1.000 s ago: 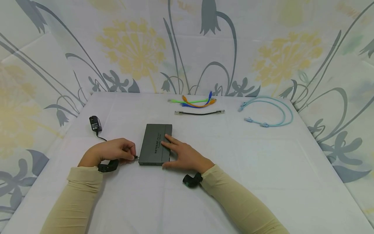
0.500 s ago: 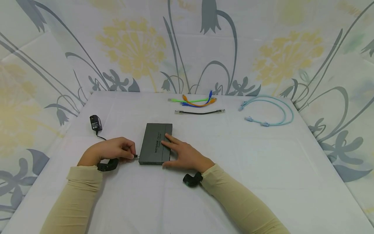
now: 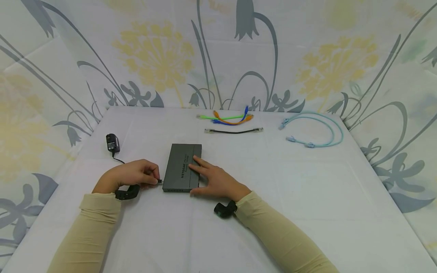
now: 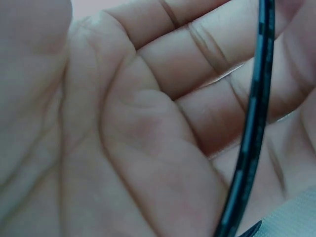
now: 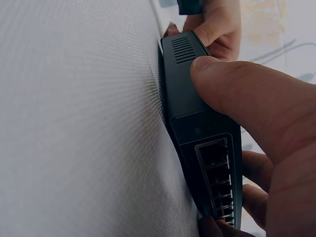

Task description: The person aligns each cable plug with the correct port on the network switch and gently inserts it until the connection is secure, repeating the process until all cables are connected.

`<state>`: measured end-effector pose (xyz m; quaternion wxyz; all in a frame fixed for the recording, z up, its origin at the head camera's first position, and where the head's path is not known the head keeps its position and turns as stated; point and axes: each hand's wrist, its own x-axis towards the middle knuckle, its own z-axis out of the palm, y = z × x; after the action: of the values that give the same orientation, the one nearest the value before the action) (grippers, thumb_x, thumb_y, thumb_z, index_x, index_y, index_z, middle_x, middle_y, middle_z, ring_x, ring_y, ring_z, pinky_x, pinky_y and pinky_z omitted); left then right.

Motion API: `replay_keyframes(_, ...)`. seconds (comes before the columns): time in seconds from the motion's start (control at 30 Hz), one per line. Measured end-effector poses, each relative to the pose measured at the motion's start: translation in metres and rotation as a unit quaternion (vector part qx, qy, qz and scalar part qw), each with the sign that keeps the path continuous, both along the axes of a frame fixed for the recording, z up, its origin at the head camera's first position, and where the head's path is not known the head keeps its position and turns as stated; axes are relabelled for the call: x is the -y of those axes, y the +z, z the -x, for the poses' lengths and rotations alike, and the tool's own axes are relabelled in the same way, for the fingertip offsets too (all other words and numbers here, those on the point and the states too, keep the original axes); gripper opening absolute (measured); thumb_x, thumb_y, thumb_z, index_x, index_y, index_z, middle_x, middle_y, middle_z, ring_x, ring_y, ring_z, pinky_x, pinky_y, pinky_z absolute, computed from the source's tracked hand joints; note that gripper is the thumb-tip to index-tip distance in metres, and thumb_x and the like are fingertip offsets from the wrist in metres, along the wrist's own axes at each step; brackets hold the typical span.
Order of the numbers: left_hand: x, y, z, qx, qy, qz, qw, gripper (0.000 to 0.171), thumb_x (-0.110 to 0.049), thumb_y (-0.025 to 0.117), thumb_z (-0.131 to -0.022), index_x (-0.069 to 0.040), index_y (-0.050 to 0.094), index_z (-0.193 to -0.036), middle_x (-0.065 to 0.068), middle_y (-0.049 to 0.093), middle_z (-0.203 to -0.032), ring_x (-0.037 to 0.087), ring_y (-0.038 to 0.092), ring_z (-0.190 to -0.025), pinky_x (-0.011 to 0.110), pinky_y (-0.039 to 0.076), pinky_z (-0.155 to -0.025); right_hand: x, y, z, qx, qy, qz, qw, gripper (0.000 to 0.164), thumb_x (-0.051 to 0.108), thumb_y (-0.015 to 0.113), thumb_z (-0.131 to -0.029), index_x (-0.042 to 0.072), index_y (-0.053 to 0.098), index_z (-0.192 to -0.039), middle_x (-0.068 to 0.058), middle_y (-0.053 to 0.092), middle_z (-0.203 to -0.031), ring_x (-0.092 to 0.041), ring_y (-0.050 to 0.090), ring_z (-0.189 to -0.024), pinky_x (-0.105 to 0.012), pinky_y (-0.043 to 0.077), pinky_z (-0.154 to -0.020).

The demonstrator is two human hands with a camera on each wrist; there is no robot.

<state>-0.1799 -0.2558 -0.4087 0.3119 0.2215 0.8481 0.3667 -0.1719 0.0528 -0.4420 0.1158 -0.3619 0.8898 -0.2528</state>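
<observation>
A dark grey network switch marked NETGEAR lies flat on the table. My left hand pinches the small black power plug against its left side. From that plug, a thin black cord runs across the palm in the left wrist view. The right hand holds the switch from the right, with fingers spread over the top and the thumb at the near edge. In the right wrist view, the thumb presses beside the vent slots, and a row of Ethernet ports faces this hand.
The black power adapter lies at the left on its cord. Beyond the switch are short green, blue and orange Ethernet cables in a pile, and a black one. A longer light-blue cable loops at the back right. Patterned cloth surrounds the table.
</observation>
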Motion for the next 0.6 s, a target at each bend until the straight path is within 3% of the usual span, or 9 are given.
replay_keyframes(0.6,0.0012,-0.0006,0.0007,0.005,-0.003,0.002,1.0,0.01,-0.009,0.058,-0.094,-0.003,0.064,-0.089,0.002,0.062,-0.074,0.012,0.056,-0.062,0.025,0.048,-0.056,0.0001,0.0002,-0.0004,0.0,0.0,0.001,1.0,0.084,0.056,0.069,-0.083,0.028,0.031,-0.153,0.008,0.011,-0.164,-0.019,0.031,-0.146,-0.05,0.032,-0.114)
